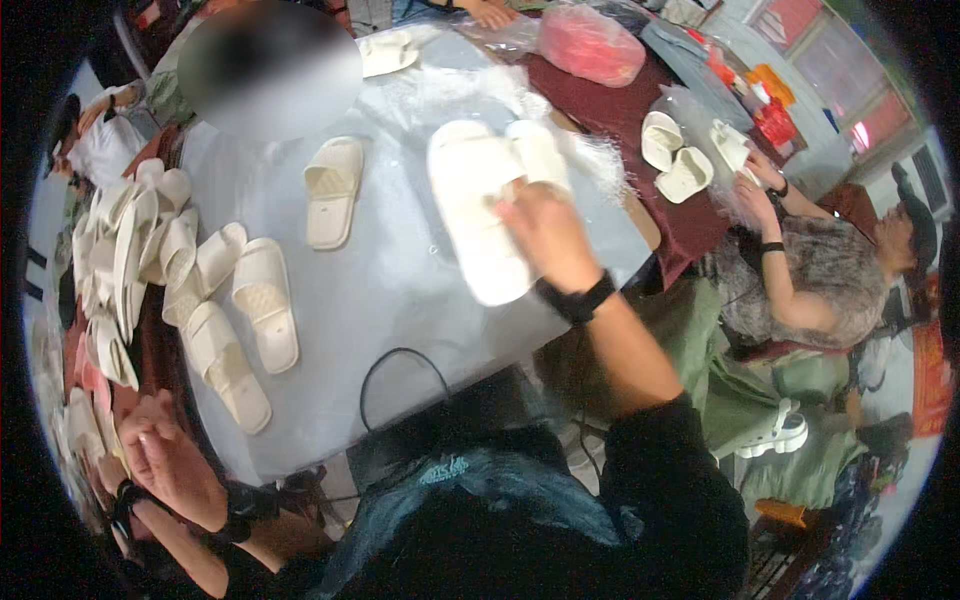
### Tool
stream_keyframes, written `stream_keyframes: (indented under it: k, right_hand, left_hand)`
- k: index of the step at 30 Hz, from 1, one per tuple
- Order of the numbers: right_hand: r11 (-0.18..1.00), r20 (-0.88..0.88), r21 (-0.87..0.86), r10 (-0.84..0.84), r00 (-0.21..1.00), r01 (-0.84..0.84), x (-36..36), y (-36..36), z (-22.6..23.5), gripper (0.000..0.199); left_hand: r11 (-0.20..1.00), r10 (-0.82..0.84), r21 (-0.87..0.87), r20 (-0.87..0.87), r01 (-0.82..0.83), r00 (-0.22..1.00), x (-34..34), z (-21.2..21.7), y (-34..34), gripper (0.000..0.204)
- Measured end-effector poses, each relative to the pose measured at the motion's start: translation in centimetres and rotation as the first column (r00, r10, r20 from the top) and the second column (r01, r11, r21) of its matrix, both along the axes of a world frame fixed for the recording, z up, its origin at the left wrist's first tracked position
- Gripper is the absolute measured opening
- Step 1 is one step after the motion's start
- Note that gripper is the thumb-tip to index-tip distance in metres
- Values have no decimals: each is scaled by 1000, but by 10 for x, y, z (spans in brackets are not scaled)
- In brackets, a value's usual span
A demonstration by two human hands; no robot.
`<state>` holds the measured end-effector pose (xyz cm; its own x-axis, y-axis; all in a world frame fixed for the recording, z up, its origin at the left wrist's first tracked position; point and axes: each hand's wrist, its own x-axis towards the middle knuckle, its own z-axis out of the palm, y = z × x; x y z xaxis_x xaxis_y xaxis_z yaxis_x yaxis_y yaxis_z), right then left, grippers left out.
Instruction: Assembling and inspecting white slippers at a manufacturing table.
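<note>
The left hand [165, 460] hangs empty, fingers loosely curled, while the right hand's [545, 235] grip pinches paired cream slippers [480, 210].

My right hand [545, 235] reaches forward on an outstretched arm, fingers curled shut, dark band at the wrist. My left hand [165, 455] hangs low, palm up, fingers loosely open.

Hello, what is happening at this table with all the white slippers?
A person's right hand holds a pair of white slippers above the grey table. Their left hand hangs low at the table's left edge, holding nothing visible. More slippers lie loose on the table and piled at the left. A co-worker at the right handles slippers in clear plastic.
</note>
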<state>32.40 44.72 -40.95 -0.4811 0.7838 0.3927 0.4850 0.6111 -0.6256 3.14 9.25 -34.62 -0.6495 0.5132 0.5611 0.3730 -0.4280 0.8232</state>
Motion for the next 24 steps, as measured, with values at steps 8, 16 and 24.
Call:
stream_keyframes:
  k: [8, 16, 24]
  right_hand:
    - [874, 226, 217, -478, 849, 434, 188, 229, 18, 51]
    - [976, -258, -83, 176, 950, -203, 62, 139, 20, 27]
    - [46, -627, -505, 666, 403, -862, -54, -104, 26, 31]
  left_hand:
    - [936, -304, -157, 92, 315, 948, 32, -6, 42, 29]
    - [263, -963, 38, 73, 964, 259, 57, -22, 88, 12]
    - [-132, -979, 41, -164, 990, -124, 82, -10, 113, 12]
